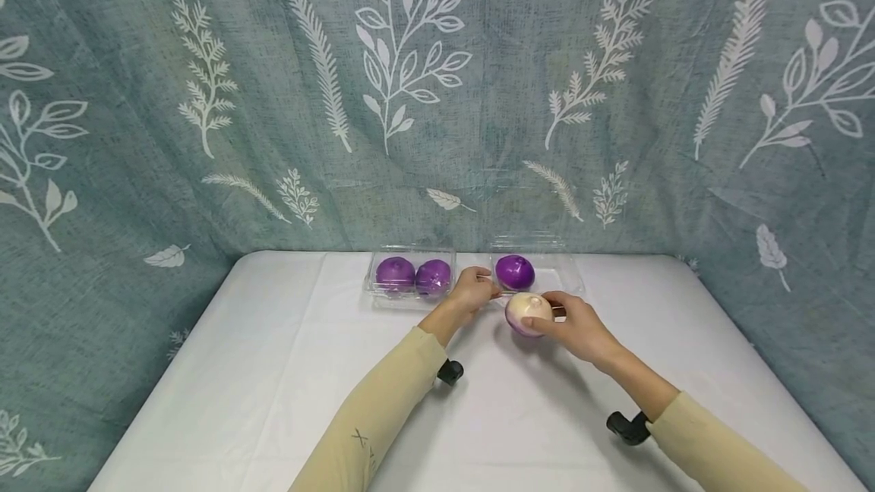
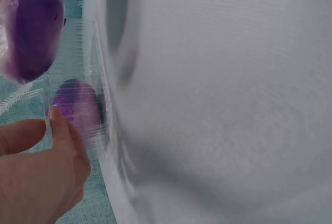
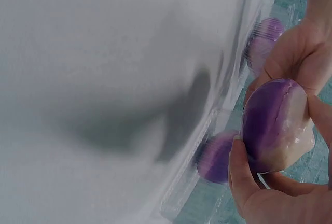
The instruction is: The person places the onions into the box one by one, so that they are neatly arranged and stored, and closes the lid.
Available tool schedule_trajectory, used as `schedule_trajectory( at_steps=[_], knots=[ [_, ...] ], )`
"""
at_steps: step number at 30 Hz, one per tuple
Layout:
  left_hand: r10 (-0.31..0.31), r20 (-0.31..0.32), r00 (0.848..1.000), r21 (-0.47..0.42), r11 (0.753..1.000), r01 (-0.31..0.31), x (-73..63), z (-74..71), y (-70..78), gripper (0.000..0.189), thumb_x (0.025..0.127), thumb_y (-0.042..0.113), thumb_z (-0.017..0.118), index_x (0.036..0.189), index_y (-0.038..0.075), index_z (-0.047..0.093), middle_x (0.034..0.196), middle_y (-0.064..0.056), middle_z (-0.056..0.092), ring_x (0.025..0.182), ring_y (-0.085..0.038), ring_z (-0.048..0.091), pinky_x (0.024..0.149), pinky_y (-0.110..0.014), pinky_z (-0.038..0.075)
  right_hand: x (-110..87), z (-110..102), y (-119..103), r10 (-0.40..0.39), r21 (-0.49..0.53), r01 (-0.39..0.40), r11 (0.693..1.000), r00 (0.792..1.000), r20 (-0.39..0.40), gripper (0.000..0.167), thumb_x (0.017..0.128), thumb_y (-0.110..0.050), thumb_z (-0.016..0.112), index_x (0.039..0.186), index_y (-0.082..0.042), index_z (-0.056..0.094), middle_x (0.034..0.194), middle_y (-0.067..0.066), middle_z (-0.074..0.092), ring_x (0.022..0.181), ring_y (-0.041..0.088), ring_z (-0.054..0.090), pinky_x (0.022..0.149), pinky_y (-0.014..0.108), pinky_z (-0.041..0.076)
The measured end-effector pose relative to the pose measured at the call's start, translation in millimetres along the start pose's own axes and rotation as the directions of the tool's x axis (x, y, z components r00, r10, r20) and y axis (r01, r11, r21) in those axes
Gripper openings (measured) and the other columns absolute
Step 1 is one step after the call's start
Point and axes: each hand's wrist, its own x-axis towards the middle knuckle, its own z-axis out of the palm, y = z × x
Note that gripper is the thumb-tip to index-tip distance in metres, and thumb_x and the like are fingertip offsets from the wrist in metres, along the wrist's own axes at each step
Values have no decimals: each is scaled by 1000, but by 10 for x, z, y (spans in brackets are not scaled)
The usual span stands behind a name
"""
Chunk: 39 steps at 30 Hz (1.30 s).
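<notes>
My right hand (image 1: 579, 329) holds a round purple-and-cream onion-shaped piece (image 1: 528, 308) with a small nub, raised above the table in front of the right clear plastic box (image 1: 566, 273). In the right wrist view, thumb and fingers grip the piece (image 3: 275, 120) from its sides. My left hand (image 1: 473, 291) is at the near left corner of that box. Its thumb and forefinger pinch the box's clear edge in the left wrist view. Inside the box, on its left side, lies one purple piece (image 1: 515, 272). The lid stands raised at the back.
Left of my left hand is another clear plastic box (image 1: 373, 285), holding two purple pieces (image 1: 395, 274). White cloth covers the table (image 1: 273, 370). A blue-green leaf-patterned curtain (image 1: 492, 173) hangs behind the table and at both sides.
</notes>
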Motion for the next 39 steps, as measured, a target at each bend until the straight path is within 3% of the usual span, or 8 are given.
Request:
schedule_trajectory(
  at_steps=[5, 15, 39],
  knots=[
    [-11, 9, 1000, 1, 1000, 11, -15, -4, 12, 54, 95, -8, 57, 146, -11, 39, 133, -28, 54, 111, -32, 66, 109, -42, 51, 8, -45, 13, -16, -20, 15, 1000, 1000, -17, 64, 95, -37, 75, 137, 7, 56, 129, 24, 65, 119, 40, 61, 92, 49, 58],
    [-5, 5, 1000, -13, 1000, 5, -14, 0, 13, 54, 93, -11, 57, 144, -12, 40, 118, -20, 57, 107, -31, 65, 108, -44, 52, 34, -119, 36, -18, -54, 17, 998, 1000, -22, 67, 95, -38, 74, 139, 8, 54, 132, 27, 62, 120, 42, 60, 91, 50, 59],
    [-12, 13, 1000, -13, 1000, 13, 4, -1, 11, 54, 96, -8, 57, 146, -11, 39, 126, -23, 56, 117, -35, 65, 109, -42, 51, 121, -296, 157, -24, -75, 19, 997, 997, -67, 67, 95, -35, 74, 139, 10, 52, 134, 29, 60, 121, 45, 58, 90, 49, 60]
  ],
)
